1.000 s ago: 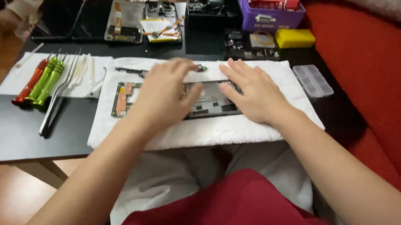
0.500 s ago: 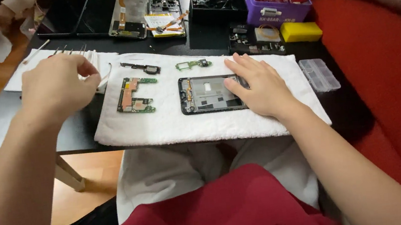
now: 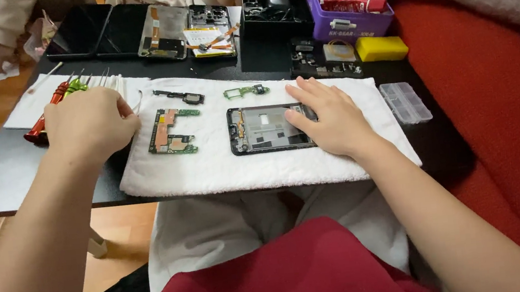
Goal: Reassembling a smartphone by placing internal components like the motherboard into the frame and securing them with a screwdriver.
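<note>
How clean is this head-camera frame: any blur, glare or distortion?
Head view: evenly lit, soft shadows. The left hand over the screwdrivers is slightly soft; the right hand on the phone frame is sharp. Faint sheen on the black table, whose edges bow from the wide lens.

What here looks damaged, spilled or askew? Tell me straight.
Nothing spilled or broken by accident. The black phone frame lies opened on the white towel under the right hand, its green circuit board laid out beside it. The left hand rests over the screwdrivers.
</note>
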